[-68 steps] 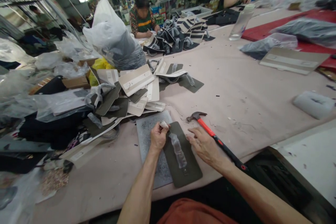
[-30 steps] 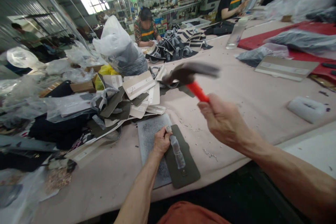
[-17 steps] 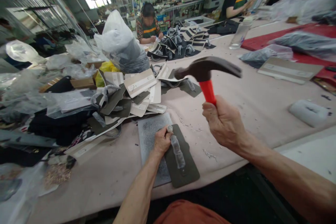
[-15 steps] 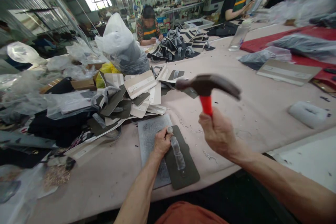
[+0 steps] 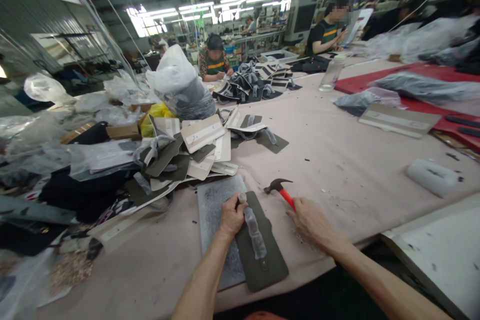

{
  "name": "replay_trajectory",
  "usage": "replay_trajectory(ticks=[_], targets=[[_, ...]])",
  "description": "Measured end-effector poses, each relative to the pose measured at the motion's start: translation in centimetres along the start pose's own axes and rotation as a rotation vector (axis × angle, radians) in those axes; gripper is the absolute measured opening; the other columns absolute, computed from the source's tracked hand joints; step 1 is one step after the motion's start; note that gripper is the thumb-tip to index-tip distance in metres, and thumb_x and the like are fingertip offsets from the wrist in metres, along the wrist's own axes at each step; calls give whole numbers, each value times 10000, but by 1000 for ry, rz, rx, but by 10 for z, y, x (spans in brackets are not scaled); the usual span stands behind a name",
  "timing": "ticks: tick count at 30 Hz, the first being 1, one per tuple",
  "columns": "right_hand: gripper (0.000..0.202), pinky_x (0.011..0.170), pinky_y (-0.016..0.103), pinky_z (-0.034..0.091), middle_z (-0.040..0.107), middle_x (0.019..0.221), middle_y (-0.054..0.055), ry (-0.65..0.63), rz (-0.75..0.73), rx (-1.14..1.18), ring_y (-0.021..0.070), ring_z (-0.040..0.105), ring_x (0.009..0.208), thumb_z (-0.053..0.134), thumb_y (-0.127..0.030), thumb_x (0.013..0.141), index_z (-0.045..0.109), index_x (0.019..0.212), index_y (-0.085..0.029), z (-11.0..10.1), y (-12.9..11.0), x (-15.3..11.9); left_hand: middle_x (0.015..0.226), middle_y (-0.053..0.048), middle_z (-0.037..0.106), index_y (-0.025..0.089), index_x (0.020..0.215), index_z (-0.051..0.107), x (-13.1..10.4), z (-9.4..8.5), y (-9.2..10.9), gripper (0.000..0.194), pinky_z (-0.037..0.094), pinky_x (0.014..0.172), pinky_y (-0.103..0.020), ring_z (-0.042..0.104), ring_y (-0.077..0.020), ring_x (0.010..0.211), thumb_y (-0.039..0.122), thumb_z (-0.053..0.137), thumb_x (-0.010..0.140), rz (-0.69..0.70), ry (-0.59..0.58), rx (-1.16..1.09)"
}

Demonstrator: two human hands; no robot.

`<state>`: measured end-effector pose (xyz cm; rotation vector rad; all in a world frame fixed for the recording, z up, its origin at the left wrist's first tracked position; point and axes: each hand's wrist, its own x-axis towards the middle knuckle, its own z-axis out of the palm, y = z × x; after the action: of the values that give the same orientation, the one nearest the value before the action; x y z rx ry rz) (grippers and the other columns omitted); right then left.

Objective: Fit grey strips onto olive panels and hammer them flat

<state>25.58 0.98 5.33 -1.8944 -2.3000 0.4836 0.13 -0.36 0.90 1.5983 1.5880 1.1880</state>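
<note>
My left hand (image 5: 231,215) is closed at the upper left edge of a dark green panel (image 5: 268,245), with fingers pressed around the plastic-wrapped end of its handle strap (image 5: 255,232). The panel lies partly over a speckled grey slab (image 5: 215,210). To the right, my right hand (image 5: 309,220) is at the orange handle of a claw hammer (image 5: 287,197), whose dark head is low over the table. Its fingers partly hide the handle's end; the thumb side looks loosely extended.
A heap of beige and green panels (image 5: 204,135) lies beyond the slab, beside a large plastic bag (image 5: 180,85). Small metal bits are scattered near my right hand. A foam roll (image 5: 433,176) and a clear bottle (image 5: 332,74) stand right. Two people sit across the table.
The hammer and my right hand have come down from a raised position to the tabletop. My left hand stays at the strap end. The camera view has tilted upward.
</note>
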Motion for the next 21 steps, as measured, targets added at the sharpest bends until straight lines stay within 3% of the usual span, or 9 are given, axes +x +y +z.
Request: replay_trajectory(ticks=[2, 3, 5, 8, 11, 15, 16, 19, 21], targets=[[378, 878, 419, 466, 577, 1202, 187, 161, -201, 25, 289, 574, 1068, 539, -210, 887, 527, 1256, -129, 10, -18, -3, 852, -30, 724, 197, 952, 688, 0, -1, 0, 170, 494, 772, -290, 663, -194, 794, 210, 579, 822, 6, 5, 4], [453, 934, 428, 454, 542, 1268, 174, 174, -343, 93, 283, 541, 1137, 536, -164, 870, 486, 1320, -158, 13, -31, -4, 856, -30, 726, 194, 950, 689, 0, -2, -1, 170, 496, 770, -287, 662, -192, 793, 213, 578, 822, 10, 8, 3], [505, 954, 393, 455, 521, 1296, 124, 92, -592, 242, 240, 525, 1150, 499, -82, 836, 477, 1323, -213, 22, -58, -4, 845, -26, 727, 186, 936, 691, -1, -2, -2, 172, 500, 748, -279, 657, -187, 775, 212, 567, 820, 8, 9, -9], [463, 892, 336, 471, 529, 1244, 91, 4, -710, 360, 195, 534, 1064, 435, -16, 812, 526, 1219, -216, 39, -84, 2, 798, -15, 721, 180, 905, 692, -1, 1, -4, 167, 510, 713, -267, 652, -177, 738, 228, 560, 814, -33, 23, -60], [278, 861, 346, 457, 574, 1092, 81, 8, -714, 285, 201, 521, 980, 408, -43, 871, 579, 1035, -188, 56, -86, 4, 747, -19, 711, 176, 814, 676, 7, 4, -6, 149, 528, 705, -276, 659, -178, 716, 315, 630, 789, -117, 105, -138], [175, 803, 343, 432, 601, 934, 66, -27, -736, 133, 202, 503, 851, 445, -55, 844, 563, 845, -184, 58, -78, -3, 697, -42, 695, 177, 750, 613, 21, -12, -12, 338, 553, 644, -299, 686, -188, 654, 510, 604, 808, -313, 504, -402], [187, 788, 326, 427, 606, 920, 61, -11, -688, 168, 195, 509, 832, 449, -40, 816, 564, 838, -186, 53, -77, -2, 707, -51, 704, 178, 756, 612, 22, -19, -15, 358, 558, 642, -307, 694, -197, 660, 531, 591, 811, -331, 544, -422], [218, 709, 297, 404, 608, 833, 52, 127, -366, 318, 181, 524, 745, 422, -32, 772, 568, 804, -191, 24, -82, 17, 731, -65, 734, 179, 766, 647, 12, -38, -25, 339, 555, 655, -316, 701, -230, 699, 518, 651, 761, -286, 386, -244], [238, 685, 312, 390, 598, 796, 65, 262, -147, 358, 195, 524, 716, 361, -73, 835, 570, 821, -187, -2, -98, 41, 765, -63, 745, 189, 804, 666, 1, -44, -29, 319, 548, 664, -318, 702, -245, 739, 505, 641, 767, -245, 355, -140]])
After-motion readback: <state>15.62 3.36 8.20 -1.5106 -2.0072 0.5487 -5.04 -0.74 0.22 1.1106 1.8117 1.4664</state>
